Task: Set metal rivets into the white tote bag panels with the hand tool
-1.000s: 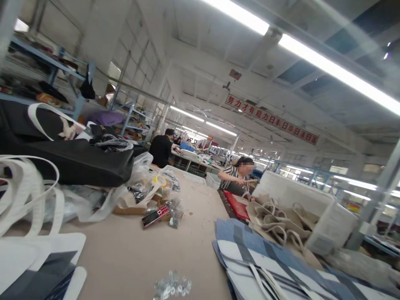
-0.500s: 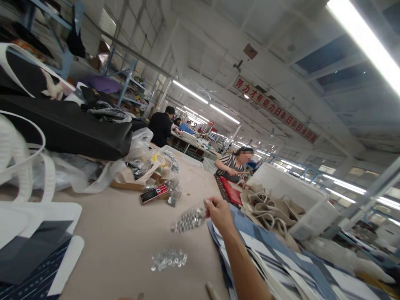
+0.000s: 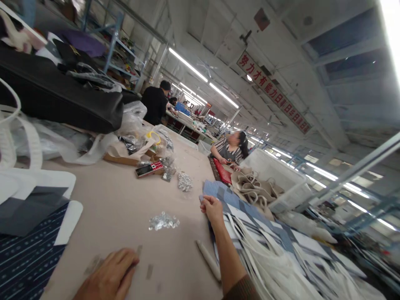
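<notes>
My right hand (image 3: 213, 209) is in a pinch beside the edge of a stack of blue and white fabric pieces (image 3: 223, 192). A tiny pale bit shows at its fingertips, too small to name. Beyond it lies a clear bag of silver studs (image 3: 185, 182) on the table. Nearer me is a loose pile of clear, shiny washer-like discs (image 3: 164, 221). My left hand (image 3: 109, 273) rests low over the table, fingers bent and pressed together; what they hold, if anything, is hidden. Close to it are small dark flat pieces (image 3: 149, 271). A tapered stick (image 3: 208, 260) lies under my right forearm.
A red and black phone (image 3: 149, 169) lies by plastic bags and a yellow tape ring (image 3: 153, 138). Dark patterned panels (image 3: 31, 250) cover the left side. White straps (image 3: 250, 250) spread at right, near a white bin (image 3: 281, 175) with tan straps. A person (image 3: 229, 148) sits beyond.
My right hand has let go of the bag of studs, which now lies on the table. My left hand has come into view at the bottom. The seated person's head has turned.
</notes>
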Demonstrator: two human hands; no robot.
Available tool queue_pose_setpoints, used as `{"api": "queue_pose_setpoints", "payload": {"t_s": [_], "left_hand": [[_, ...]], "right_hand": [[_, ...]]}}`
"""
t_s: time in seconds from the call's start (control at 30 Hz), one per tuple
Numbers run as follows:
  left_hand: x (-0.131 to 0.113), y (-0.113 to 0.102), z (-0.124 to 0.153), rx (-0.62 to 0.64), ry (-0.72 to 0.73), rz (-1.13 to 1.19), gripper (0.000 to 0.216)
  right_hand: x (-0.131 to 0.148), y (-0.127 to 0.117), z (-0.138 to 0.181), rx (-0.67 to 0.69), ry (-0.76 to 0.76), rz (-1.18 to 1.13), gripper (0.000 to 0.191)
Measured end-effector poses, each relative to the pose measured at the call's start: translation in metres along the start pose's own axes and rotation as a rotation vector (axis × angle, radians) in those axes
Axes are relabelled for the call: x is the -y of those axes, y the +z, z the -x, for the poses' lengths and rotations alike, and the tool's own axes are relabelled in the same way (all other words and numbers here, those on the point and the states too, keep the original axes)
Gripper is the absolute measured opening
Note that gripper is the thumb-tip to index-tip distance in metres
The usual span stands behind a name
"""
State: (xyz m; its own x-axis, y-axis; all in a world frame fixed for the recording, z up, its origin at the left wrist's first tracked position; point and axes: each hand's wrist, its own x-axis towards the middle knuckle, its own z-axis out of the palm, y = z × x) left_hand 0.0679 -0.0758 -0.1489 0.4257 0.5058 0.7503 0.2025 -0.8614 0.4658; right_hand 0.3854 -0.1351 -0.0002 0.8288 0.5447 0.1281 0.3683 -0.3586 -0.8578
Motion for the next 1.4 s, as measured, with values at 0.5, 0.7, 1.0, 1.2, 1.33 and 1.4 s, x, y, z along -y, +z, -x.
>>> {"api": "queue_pose_setpoints", "payload": {"t_s": [0.5, 0.7, 1.0, 1.2, 1.33, 1.4], "left_hand": [[-0.021, -0.027, -0.028, 0.354, -0.118, 0.061, 0.037], [-0.064, -0.043, -0.033, 0.395, -0.410, 0.258, 0.046], [-0.191, -0.034, -0.011, 0.575, -0.911, 1.086, 0.061], [-0.185, -0.053, -0.017, 0.424, -0.995, 1.221, 0.060], [-0.173, -0.069, -0.018, 0.434, -0.974, 1.184, 0.052], [-0.170, -0.075, -0.019, 0.435, -0.967, 1.175, 0.048]], "right_hand": [[-0.059, -0.138, 0.255, 0.259, -0.137, 0.565, 0.042], [-0.072, -0.128, 0.265, 0.199, -0.188, 0.509, 0.035], [-0.025, -0.073, 0.273, 0.125, -0.325, -0.070, 0.028], [-0.007, -0.056, 0.284, 0.300, -0.480, -0.242, 0.052], [-0.003, -0.058, 0.280, 0.443, -0.368, -0.334, 0.042], [0.000, -0.056, 0.278, 0.471, -0.355, -0.325, 0.040]]}}
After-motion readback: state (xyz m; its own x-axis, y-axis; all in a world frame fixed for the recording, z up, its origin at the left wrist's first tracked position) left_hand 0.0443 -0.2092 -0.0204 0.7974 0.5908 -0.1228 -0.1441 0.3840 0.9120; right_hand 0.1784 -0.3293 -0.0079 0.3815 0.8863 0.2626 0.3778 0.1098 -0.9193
